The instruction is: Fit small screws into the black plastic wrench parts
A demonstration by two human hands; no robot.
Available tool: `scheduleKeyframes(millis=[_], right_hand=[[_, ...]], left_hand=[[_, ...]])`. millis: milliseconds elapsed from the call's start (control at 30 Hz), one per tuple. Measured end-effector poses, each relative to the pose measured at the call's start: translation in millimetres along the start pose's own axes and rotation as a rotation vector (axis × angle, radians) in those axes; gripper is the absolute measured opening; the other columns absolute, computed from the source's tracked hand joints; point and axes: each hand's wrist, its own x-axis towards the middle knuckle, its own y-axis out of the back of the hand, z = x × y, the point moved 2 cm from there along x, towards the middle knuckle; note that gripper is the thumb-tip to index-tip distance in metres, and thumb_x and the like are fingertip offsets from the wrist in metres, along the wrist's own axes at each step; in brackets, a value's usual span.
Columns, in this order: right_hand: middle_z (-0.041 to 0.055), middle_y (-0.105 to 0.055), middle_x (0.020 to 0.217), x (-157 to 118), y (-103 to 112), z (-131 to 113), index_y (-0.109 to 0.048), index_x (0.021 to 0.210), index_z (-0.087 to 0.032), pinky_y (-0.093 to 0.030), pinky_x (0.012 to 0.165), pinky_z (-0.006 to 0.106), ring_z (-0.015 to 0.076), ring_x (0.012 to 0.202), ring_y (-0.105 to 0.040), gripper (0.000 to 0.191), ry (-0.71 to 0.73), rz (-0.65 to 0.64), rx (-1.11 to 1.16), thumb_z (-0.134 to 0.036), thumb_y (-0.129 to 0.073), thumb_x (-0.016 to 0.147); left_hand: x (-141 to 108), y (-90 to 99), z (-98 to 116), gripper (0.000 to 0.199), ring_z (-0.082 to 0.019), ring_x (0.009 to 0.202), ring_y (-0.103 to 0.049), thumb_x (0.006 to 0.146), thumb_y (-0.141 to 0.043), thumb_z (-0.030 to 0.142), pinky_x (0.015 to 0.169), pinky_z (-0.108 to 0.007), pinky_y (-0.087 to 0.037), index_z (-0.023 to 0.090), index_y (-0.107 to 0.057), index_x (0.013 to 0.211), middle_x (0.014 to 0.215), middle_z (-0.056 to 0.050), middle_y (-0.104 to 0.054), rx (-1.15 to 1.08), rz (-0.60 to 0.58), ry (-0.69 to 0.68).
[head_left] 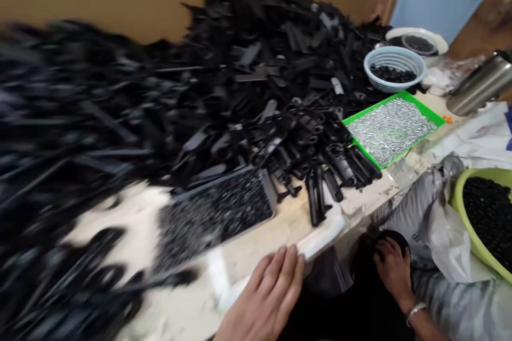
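The left hand (pixel 264 298) lay at the edge of the counter (pixel 282 226), fingers straight and together, grasping nothing that showed. The right hand (pixel 394 266) was lower down, fingers bent over a dark shape (pixel 396 234); whether it gripped or merely rested there could not be told. The nearest loose parts (pixel 314 197) sat on the counter just beyond the left hand, apart from it, between the grey tray (pixel 270 192) of black bits (pixel 216 213) and the green tray (pixel 368 154) of silvery pins (pixel 392 128). A light, flat palm seemed the best way to steady against the counter without jarring it. Any reach for the parts called for lifting a single one from the front, since the heap (pixel 248 74) behind looked loose, and for keeping wrist and sleeve clear of both trays, whose contents could easily spill.
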Motion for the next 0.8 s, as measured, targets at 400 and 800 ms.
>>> scheduleKeyframes(millis=[400,800], right_hand=[[0.0092,-0.067,0.119,-18,27,-30,-0.070,0.106,-0.021,-0.013,0.111,0.051,0.0265,0.126,-0.045,0.038,0.270,0.126,-0.054,-0.030,-0.033,0.097],[0.0107,-0.070,0.112,-2,24,-29,-0.071,0.099,-0.020,-0.026,0.103,0.055,0.0297,0.120,-0.053,0.045,0.380,0.251,-0.084,-0.033,-0.028,0.093]], left_hand=[[24,12.3,5,0.041,-0.029,0.117,-0.050,0.092,-0.036,0.010,0.101,-0.042,-0.038,0.001,-0.047,0.131,0.128,-0.021,-0.053,0.004,0.006,-0.022],[27,13.9,6,0.031,-0.025,0.099,-0.049,0.091,-0.041,0.014,0.090,-0.037,-0.037,0.004,-0.052,0.118,0.108,-0.017,-0.056,-0.066,0.140,0.034]])
